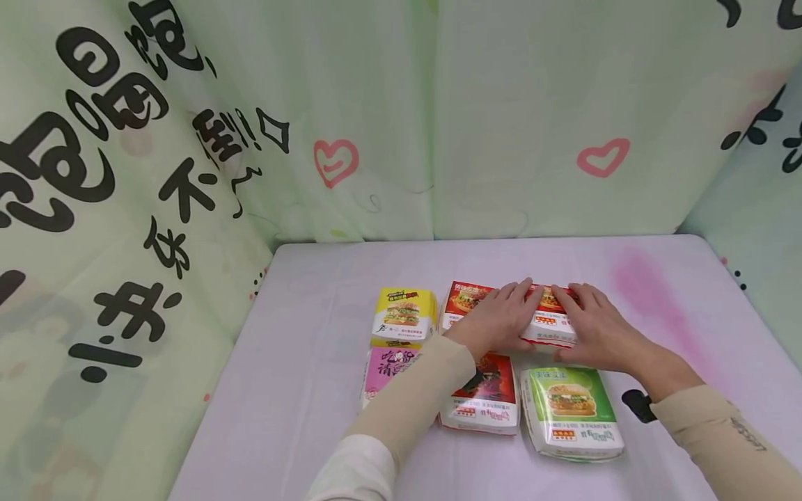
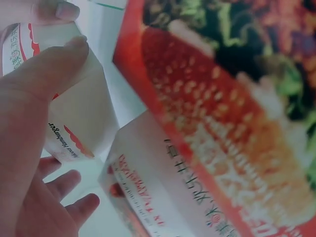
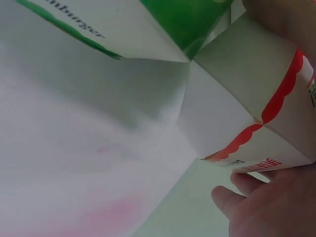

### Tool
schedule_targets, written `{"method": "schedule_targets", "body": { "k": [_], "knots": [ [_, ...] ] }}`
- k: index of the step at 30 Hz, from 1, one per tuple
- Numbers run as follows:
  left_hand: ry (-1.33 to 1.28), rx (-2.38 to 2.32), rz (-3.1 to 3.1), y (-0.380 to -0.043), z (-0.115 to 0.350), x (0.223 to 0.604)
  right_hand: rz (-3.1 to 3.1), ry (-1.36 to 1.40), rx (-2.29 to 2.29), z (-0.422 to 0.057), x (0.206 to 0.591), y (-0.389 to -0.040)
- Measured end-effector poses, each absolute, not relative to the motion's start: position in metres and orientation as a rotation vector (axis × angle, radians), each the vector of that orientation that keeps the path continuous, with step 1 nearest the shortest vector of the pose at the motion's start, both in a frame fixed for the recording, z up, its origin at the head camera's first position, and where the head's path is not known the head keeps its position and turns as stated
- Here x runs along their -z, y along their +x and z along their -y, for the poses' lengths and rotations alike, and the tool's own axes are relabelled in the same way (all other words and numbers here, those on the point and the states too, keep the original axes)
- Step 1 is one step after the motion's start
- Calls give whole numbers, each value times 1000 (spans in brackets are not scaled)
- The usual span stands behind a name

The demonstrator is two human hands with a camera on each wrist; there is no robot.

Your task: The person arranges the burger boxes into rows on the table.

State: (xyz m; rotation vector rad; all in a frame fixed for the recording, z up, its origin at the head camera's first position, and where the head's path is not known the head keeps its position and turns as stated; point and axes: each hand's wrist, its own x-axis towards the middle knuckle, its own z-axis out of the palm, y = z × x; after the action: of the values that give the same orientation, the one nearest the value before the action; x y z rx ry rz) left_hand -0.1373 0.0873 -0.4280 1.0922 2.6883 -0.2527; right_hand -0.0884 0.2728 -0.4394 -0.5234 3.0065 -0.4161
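Both hands hold a red-and-white hamburger box (image 1: 553, 319) at the back right of a group of boxes. My left hand (image 1: 498, 320) is at its left side, and my right hand (image 1: 598, 334) is at its right. In the left wrist view, the left thumb lies along the white wall of the held box (image 2: 81, 103), with the fingers on the far side. The right wrist view shows the right thumb and fingers around the other end. Left of it, another red hamburger box (image 1: 465, 298) is partly hidden by the left hand.
A yellow box (image 1: 404, 313) and a purple box (image 1: 387, 365) stand at the left. A dark red box (image 1: 482, 403) and a green box (image 1: 570, 417) are in front. All are on a light cloth-covered table (image 1: 301, 348) with a printed curtain (image 1: 501, 104) behind.
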Motion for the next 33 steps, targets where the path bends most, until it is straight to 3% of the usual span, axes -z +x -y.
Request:
{"method": "schedule_targets", "body": {
  "k": [33],
  "knots": [
    [913, 176, -2729, -129, -96, 446, -2913, -477, 392, -266, 451, -88]
  ]
}}
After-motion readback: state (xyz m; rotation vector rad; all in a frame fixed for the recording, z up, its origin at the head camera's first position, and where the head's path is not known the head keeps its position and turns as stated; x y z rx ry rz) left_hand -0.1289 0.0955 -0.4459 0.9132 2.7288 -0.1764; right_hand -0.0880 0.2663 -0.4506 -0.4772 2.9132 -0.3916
